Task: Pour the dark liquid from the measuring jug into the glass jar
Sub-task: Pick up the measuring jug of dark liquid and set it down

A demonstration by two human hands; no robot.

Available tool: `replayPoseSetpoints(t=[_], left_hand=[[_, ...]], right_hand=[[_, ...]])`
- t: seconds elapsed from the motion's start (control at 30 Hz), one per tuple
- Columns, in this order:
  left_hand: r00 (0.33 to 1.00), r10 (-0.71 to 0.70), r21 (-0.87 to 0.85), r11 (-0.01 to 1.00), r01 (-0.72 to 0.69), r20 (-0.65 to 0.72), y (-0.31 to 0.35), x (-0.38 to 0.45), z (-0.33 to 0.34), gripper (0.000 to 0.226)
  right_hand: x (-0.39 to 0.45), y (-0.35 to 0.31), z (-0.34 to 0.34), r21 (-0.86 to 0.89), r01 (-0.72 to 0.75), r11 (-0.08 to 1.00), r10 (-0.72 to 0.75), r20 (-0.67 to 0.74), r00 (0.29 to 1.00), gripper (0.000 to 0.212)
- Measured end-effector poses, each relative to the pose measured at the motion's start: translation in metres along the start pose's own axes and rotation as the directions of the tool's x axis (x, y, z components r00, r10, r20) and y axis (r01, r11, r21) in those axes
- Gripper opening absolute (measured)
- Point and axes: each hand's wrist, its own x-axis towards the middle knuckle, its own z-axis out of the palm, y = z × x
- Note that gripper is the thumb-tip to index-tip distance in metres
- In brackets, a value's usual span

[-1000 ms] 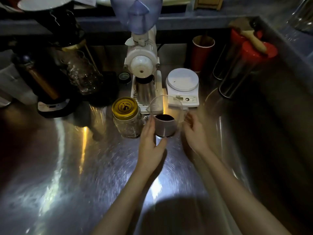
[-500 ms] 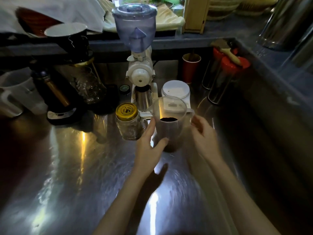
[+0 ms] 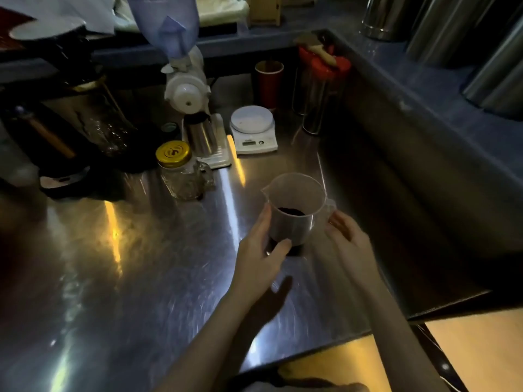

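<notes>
Two hands on one jug, steel counter (image 3: 119, 278). Glass jar (image 3: 181, 176) far left w/ gold lid (image 3: 173, 154) on, standing near grinder (image 3: 188, 91); scale (image 3: 253, 128) to its right. Left hand (image 3: 261, 254) wraps measuring jug (image 3: 293, 213) low, thumb across front. Jug upright, dark liquid (image 3: 291, 212) inside, well apart from jar. Right hand (image 3: 349, 240) fingers curl at jug handle, grip partly hidden.

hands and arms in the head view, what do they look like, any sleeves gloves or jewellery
Both forearms are bare right up to the bottom edge of the picture, with no sleeve in view. The left hand and right hand wear no gloves, and no ring, watch or bracelet can be made out, though the light is dim. The fingers are slim. No markings show.
</notes>
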Motion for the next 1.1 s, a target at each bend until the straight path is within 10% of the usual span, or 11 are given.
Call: replayPoseSetpoints(t=[0.6,0.83,1.1], left_hand=[[0.998,-0.047,0.093,0.995,0.043,0.042,-0.025,-0.021,0.012,0.069],[0.994,-0.068,0.133,0.988,0.079,-0.082,-0.016,-0.005,-0.005,0.04],[0.992,0.047,0.628,0.777,0.035,-0.114,0.008,0.05,-0.058,0.037]], right_hand=[[-0.01,0.033,-0.015,-0.066,0.071,0.995,-0.071,-0.009,0.997,0.03],[0.02,0.006,-0.024,-0.372,0.112,0.922,-0.148,-0.069,0.987,0.024],[0.068,-0.056,0.01,-0.678,0.356,0.643,-0.353,0.151,0.924,0.028]])
